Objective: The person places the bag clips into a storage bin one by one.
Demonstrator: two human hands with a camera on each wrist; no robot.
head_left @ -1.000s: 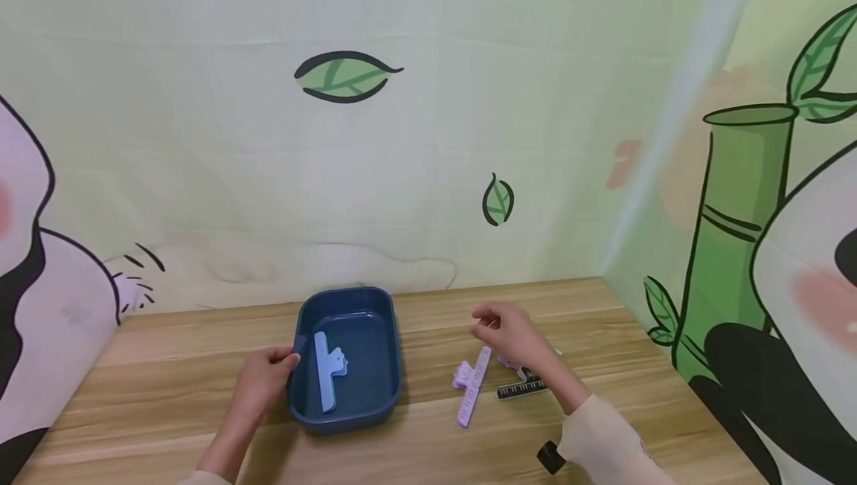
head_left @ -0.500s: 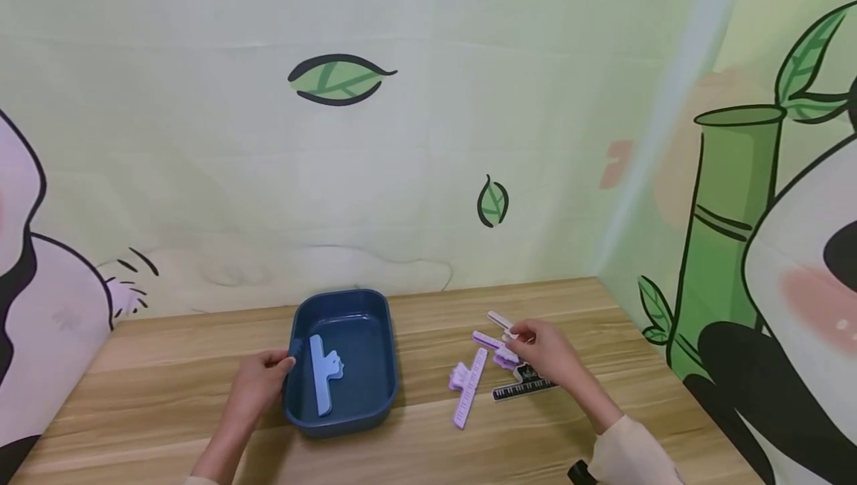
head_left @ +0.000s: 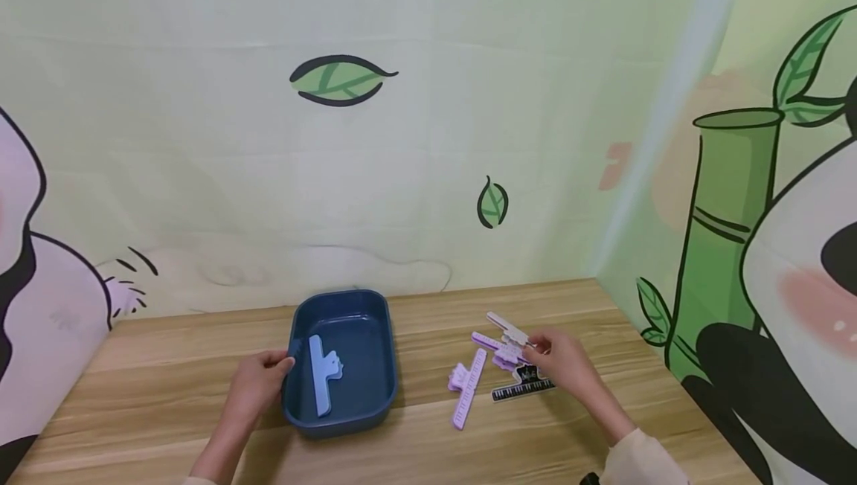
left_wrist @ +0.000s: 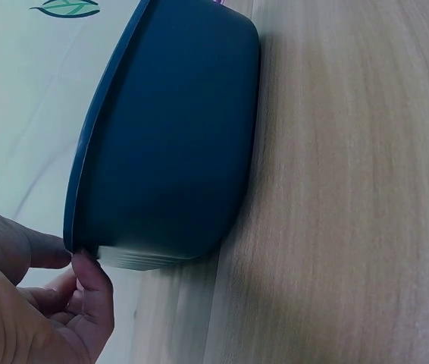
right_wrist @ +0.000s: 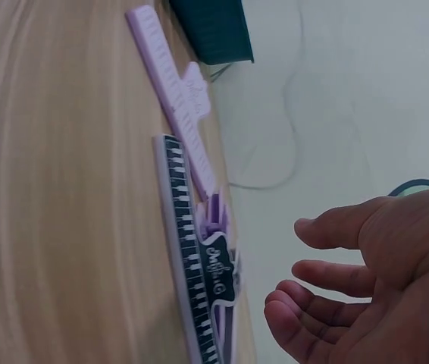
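Note:
My left hand [head_left: 257,381] pinches the left rim of a dark blue plastic basin [head_left: 393,373] between thumb and fingers; the left wrist view shows the grip at the basin's corner [left_wrist: 154,136]. Inside the basin lies a light blue clip [head_left: 318,377]. Over the clips on the right hovers my right hand [head_left: 565,366], thumb and fingers apart with nothing between them in the right wrist view. Its fingertips are close to a white clip [head_left: 510,330] and a purple clip [head_left: 507,355]. A black piano-key clip [right_wrist: 188,250] lies just nearer, partly under the hand in the head view.
A lilac clip [head_left: 469,390] with key markings lies between the basin and the other clips. The wooden table [head_left: 428,448] ends at a printed cloth backdrop [head_left: 402,172] behind and to the right. A small black object [head_left: 589,479] shows by the right sleeve.
My right hand has moved right and towards me, uncovering the white, purple and black clips. My left hand keeps its hold on the basin, and the clips lie where they were.

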